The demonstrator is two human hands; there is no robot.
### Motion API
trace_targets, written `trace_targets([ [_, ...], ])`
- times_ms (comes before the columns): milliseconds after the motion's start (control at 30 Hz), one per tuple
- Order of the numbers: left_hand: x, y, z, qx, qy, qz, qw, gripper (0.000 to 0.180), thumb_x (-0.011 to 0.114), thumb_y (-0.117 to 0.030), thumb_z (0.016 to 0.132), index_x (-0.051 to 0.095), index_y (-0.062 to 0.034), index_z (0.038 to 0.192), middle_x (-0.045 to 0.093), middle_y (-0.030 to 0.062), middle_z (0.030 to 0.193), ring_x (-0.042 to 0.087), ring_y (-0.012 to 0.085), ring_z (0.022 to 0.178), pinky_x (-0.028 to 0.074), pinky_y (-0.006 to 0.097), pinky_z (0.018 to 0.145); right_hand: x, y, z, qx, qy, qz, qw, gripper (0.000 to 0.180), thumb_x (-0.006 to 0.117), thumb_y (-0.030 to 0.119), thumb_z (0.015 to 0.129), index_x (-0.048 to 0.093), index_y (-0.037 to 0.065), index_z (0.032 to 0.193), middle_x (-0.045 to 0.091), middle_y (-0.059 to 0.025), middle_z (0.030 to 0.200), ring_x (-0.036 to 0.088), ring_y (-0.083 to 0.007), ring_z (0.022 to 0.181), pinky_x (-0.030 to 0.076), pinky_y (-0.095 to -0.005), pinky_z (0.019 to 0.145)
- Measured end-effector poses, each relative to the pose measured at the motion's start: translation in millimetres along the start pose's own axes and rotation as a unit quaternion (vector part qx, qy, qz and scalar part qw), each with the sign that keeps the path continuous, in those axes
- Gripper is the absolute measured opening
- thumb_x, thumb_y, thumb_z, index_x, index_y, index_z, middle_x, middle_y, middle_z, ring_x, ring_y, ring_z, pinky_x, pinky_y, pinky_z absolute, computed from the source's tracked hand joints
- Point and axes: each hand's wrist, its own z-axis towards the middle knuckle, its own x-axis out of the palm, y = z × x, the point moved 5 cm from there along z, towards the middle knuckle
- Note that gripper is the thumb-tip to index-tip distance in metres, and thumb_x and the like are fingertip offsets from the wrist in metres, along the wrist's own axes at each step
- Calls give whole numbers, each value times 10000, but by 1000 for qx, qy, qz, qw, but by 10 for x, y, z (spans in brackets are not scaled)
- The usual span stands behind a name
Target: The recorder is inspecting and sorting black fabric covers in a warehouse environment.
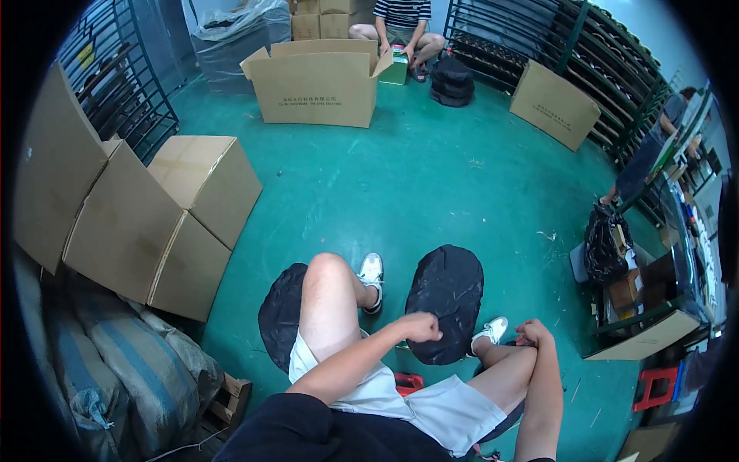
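Note:
My left hand [423,327] is closed in a loose fist in front of an oval black bag [448,296] on the floor between my feet. Whether its fingers pinch anything, the bag's cloth included, is hidden. By my right knee, my right hand [530,333] is closed with its fingers curled and nothing visible in it. A second black bag [279,308] lies beside my left leg, partly covered by it. Below my left hand, part of a red plastic stool [408,383] shows between my thighs.
Cardboard boxes [127,223] and woven sacks [135,350] line the left side. Ahead stands an open carton [315,88]; behind it a person [402,27] sits with a green box [395,69]. Another person [654,150] stands at right, near a cluttered workbench [681,254]. Racks [539,46] stand behind.

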Motion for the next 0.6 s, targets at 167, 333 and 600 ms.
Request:
trace_targets([
  [167,-1499,-63,-794,159,-344,-251,891,193,655,-213,922,647,-31,981,667,39,893,635,136,853,510,303,755,-161,99,-201,22,-24,77,997,203,621,140,887,574,-21,1001,659,-179,775,655,-267,584,537,-386,537],
  [333,-2162,1182,-1748,84,-573,-366,728,146,670,-187,912,642,-45,926,652,27,844,609,101,761,483,253,677,-136,64,-185,36,-36,97,994,193,578,153,911,562,19,1048,656,-157,786,662,-251,628,543,-383,553],
  [600,-265,3760,-1952,-250,-527,-247,773,283,677,-281,798,620,-26,689,642,134,677,618,237,638,486,382,628,-70,198,-270,-57,-55,100,992,140,594,126,912,573,19,999,669,-132,811,657,-222,618,550,-344,560],
])
